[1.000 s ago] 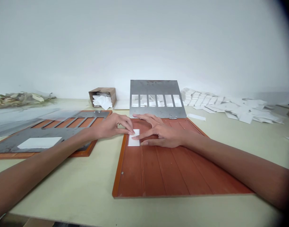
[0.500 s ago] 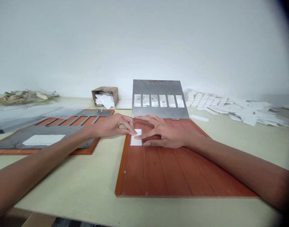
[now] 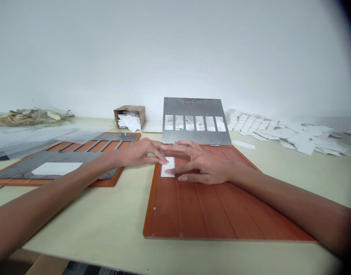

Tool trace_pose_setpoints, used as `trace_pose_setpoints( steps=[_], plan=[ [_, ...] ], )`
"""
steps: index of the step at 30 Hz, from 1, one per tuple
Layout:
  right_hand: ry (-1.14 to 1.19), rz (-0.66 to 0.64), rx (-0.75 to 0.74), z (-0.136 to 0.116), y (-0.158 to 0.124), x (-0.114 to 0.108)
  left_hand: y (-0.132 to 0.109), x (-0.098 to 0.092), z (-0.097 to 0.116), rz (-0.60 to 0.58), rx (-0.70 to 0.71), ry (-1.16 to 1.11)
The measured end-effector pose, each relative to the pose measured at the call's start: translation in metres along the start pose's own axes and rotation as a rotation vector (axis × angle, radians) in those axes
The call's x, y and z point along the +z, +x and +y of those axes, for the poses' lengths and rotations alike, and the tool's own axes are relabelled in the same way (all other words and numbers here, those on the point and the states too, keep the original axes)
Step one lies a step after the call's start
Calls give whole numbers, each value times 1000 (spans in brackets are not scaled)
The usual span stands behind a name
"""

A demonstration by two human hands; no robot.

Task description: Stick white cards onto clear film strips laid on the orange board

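A small white card (image 3: 168, 173) lies flat on the reddish-brown grooved board (image 3: 189, 214), near its upper left edge. My left hand (image 3: 139, 153) comes in from the left, thumb and fingertips pinched together at the card's upper left part. Lying over the board from the right, my right hand (image 3: 204, 164) has its fingers spread. One of its fingertips rests on the card, while its thumb touches down just right of it. Behind the hands, a grey metal plate (image 3: 192, 105) with a row of rectangular slots stands raised, hinged to the board's far edge.
To the left lies a second board with a slotted metal plate (image 3: 98, 173), a white paper strip (image 3: 56, 168) on it. Clear plastic sheets (image 3: 26, 143) overlap its far side. A cardboard box (image 3: 142, 114) holds white papers. White cards (image 3: 301, 139) are heaped at the right.
The view has shifted slightly. My right hand's fingertips have slid a little toward me on the card and board. My left hand stays at the card's upper left.
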State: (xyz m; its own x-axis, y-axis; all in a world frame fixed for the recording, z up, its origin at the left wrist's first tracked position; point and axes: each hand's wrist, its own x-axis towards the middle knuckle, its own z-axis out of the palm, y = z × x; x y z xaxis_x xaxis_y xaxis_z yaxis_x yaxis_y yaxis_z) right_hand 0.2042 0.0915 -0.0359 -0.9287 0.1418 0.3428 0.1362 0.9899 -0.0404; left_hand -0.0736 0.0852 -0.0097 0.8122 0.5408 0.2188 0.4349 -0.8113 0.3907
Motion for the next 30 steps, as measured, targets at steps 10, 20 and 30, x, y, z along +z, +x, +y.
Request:
trace_pose_setpoints(
  steps=[10, 20, 30],
  plan=[
    [26, -19, 47, -2, -1, -1, 1, 2, -5, 8, 36, 2],
    [56, -11, 41, 1, -1, 1, 1, 5, 1, 63, -34, -33],
    [64, -32, 26, 2, 1, 0, 0, 7, -1, 72, -82, -39]
  ],
)
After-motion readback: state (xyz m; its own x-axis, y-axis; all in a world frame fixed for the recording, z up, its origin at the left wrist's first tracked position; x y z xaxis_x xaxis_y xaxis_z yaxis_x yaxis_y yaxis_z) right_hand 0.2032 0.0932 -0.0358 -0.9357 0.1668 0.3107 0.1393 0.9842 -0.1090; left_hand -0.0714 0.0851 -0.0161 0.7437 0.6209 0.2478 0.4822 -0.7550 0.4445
